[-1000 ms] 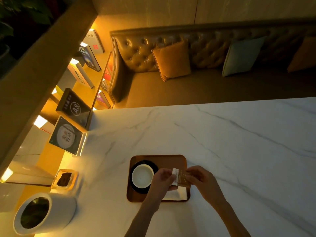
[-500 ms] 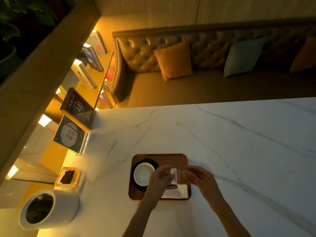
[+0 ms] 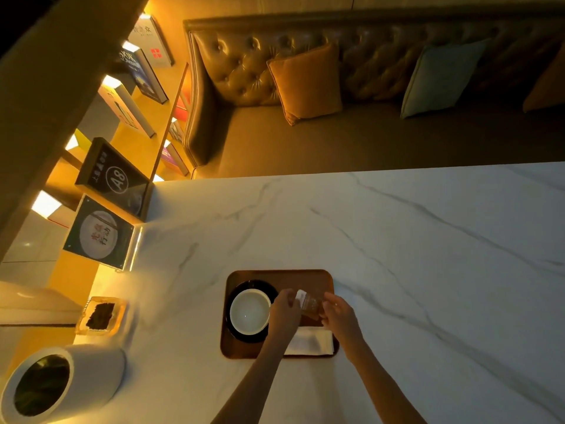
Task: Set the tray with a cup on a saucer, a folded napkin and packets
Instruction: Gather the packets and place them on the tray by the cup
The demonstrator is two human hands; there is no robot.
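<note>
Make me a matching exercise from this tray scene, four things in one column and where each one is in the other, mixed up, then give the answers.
Things:
1. cup
2. napkin
3. packets
4. tray

Places:
A. flat on the tray's near right part
B. on the marble table
C. held between both hands above the tray
D. on the dark saucer

Pairs: 1-D, 2-A, 3-C, 4-B
</note>
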